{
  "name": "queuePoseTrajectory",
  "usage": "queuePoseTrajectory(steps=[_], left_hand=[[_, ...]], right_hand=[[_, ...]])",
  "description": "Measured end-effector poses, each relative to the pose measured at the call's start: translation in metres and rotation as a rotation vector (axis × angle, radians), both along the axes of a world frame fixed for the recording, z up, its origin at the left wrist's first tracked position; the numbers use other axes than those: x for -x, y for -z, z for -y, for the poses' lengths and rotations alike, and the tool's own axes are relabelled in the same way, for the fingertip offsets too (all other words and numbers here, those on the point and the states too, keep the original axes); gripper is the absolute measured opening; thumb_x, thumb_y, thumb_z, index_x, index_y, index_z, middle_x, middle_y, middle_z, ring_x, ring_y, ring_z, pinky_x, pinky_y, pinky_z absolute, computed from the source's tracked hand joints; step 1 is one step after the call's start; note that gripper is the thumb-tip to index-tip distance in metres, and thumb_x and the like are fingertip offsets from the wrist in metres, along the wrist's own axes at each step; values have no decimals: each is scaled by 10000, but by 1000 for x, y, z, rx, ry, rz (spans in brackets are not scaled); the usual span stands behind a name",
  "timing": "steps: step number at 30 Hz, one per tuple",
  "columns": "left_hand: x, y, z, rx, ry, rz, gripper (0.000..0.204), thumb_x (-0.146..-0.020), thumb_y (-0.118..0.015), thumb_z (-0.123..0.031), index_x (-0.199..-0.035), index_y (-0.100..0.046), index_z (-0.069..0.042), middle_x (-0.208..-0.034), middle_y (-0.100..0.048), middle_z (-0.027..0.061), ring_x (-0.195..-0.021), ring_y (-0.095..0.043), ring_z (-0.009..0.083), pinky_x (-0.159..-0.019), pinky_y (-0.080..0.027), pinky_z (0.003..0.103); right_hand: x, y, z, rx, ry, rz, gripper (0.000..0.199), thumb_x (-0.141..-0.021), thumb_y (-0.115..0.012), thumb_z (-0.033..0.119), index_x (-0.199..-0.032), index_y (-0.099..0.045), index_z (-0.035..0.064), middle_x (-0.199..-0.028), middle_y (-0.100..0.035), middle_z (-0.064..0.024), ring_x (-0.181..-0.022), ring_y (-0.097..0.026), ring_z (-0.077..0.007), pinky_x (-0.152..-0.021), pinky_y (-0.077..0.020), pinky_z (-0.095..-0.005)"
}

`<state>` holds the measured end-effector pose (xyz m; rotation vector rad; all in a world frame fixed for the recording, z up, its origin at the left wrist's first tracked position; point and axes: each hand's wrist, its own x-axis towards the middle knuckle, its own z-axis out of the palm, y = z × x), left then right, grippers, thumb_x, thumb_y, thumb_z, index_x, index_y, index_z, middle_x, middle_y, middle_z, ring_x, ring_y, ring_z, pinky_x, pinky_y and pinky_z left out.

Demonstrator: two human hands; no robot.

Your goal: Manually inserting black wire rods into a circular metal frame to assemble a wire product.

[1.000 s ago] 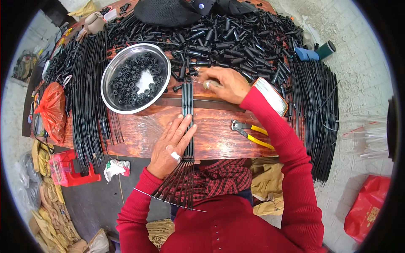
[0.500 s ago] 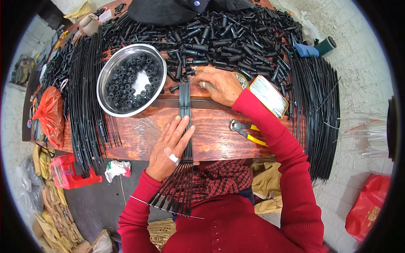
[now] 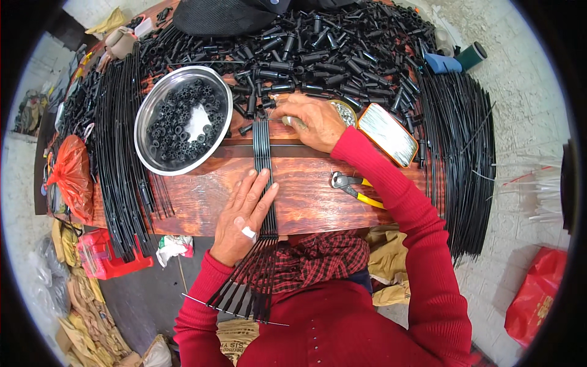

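Observation:
A flat row of thin black rods [image 3: 264, 205] runs from the tabletop over its near edge toward my body. The rods fan out below the edge, and a thin metal rod [image 3: 202, 301] crosses their near ends. My left hand [image 3: 239, 220] lies flat on the row's left side, fingers stretched, a white strip of tape on it. At the row's far end my right hand [image 3: 312, 122] is closed in a pinch; a thin wire seems to show at its fingertips, mostly hidden. A band or ring sits on one right finger. Yellow-handled pincers [image 3: 354, 188] rest near my right forearm.
A steel bowl [image 3: 142, 156] holds small black rings. Black tubular parts [image 3: 330, 64] heap across the back. Long black rods lie in bundles at left [image 3: 116, 153] and right [image 3: 465, 165]. A round tin [image 3: 343, 111] and a tray of thin silvery pieces [image 3: 388, 134] stand beside my right wrist.
The whole view has shifted slightly, so the bowl and rods appear farther left. Both hands keep about the same place on the row of rods.

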<state>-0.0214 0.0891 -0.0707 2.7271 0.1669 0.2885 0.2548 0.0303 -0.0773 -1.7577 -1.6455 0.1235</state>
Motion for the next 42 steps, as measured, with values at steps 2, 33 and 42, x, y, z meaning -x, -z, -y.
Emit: queuePoseTrajectory(steps=[2,33,42], left_hand=[[1,4,-1,-21,2,-8,614,-839,-552,-10,-1444,-497,-101,-1559,-400,133,-1430,-392,359,-1147,-367,501],[0,0,-1,-13,3,-6,601,-836,-568,-19,-1429,-513,-100,-1547,-419,130,-1424,-408,340,-1144,-382,487],[1,-1,0,-9,4,6,584,-854,-557,-37,-1433,-511,-104,-1548,-415,134,-1425,-406,342,-1148,-375,493]], right_hand=[[0,2,-2,-27,6,25,252,-830,-631,-1,-1053,-689,103,-1084,-671,-114,-989,-648,-340,-855,-528,-418],[15,1,-8,-72,10,-199,291,-826,-578,-70,-1103,-598,16,-963,-595,-114,-906,-637,-243,-814,-521,-367],[27,-3,-14,-54,63,-193,314,-826,-609,-60,-1128,-593,25,-981,-607,-109,-890,-638,-258,-824,-521,-372]])
